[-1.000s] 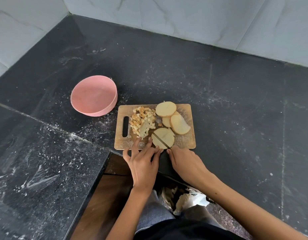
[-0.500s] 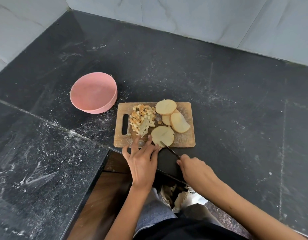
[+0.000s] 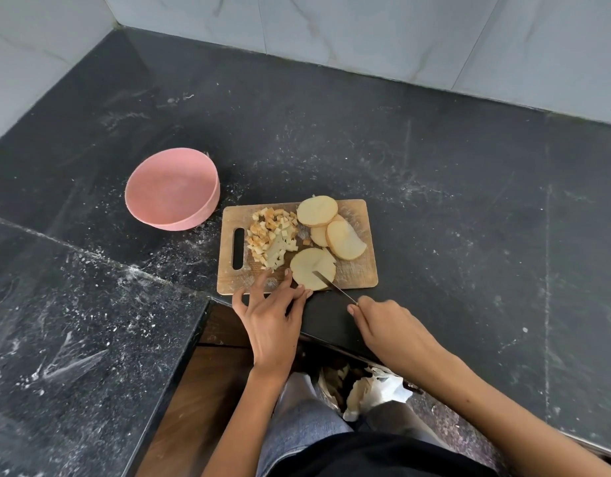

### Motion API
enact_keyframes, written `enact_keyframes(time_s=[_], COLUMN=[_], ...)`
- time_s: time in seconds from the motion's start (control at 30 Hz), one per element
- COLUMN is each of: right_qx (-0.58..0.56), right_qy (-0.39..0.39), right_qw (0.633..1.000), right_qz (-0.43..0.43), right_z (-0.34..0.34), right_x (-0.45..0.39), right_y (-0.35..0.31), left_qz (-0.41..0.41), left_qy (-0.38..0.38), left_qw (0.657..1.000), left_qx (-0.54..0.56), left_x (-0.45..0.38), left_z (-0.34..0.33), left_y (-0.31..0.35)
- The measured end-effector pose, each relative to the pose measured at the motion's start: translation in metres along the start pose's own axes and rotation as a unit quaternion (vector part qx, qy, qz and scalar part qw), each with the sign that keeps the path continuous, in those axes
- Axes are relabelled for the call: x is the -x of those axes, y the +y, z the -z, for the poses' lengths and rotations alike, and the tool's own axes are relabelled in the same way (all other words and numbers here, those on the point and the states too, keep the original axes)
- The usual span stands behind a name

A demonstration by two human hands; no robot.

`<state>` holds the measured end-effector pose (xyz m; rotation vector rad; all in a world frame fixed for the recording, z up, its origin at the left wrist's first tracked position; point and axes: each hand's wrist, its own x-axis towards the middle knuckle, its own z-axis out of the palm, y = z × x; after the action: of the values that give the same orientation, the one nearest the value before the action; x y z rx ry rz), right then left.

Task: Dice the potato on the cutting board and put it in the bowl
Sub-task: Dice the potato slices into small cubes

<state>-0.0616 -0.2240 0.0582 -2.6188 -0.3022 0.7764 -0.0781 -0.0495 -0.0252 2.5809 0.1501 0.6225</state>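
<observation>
A wooden cutting board (image 3: 359,277) lies on the black counter. On its left part sits a heap of diced potato (image 3: 271,237). Round potato slices (image 3: 331,225) lie stacked at its back right. One more slice (image 3: 309,265) lies at the front edge. My left hand (image 3: 271,318) touches that slice's near edge with straight fingertips. My right hand (image 3: 388,325) grips a knife (image 3: 331,285) by the handle, and the blade tip rests on the front slice. An empty pink bowl (image 3: 171,191) stands left of the board.
The black counter (image 3: 434,201) is dusted with white specks and meets tiled walls at the back and left. A lower counter section (image 3: 73,321) lies at the left. My legs and a white bag (image 3: 376,390) are below the counter edge.
My right hand has drawn back toward me with the knife, so the blade that lay across the front slice now touches it only with its tip. The left hand stays at the slice.
</observation>
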Motion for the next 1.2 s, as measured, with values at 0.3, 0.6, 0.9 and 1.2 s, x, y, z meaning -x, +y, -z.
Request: enact_keyframes(time_s=[0.3,0.6,0.9,1.2], right_qx=[0.018,0.090,0.106,0.105], right_qy=[0.014,-0.011,-0.063,-0.068], right_qw=[1.000,0.996,0.991,0.991], right_qz=[0.018,-0.018,-0.041,-0.038], right_z=[-0.011,-0.022,-0.016,-0.010], right_x=[-0.036,-0.041,-0.009,0.000], right_y=[-0.030,-0.036,-0.014,-0.010], left_qz=[-0.012,0.007,0.012,0.022], left_qy=[0.005,-0.006,-0.003,-0.014], left_qw=[1.000,1.000,0.999,0.999], left_qx=[0.003,-0.021,-0.030,-0.021], left_x=[0.000,-0.002,0.000,0.001], left_z=[0.000,0.004,0.001,0.001], left_y=[-0.005,0.004,0.005,0.004])
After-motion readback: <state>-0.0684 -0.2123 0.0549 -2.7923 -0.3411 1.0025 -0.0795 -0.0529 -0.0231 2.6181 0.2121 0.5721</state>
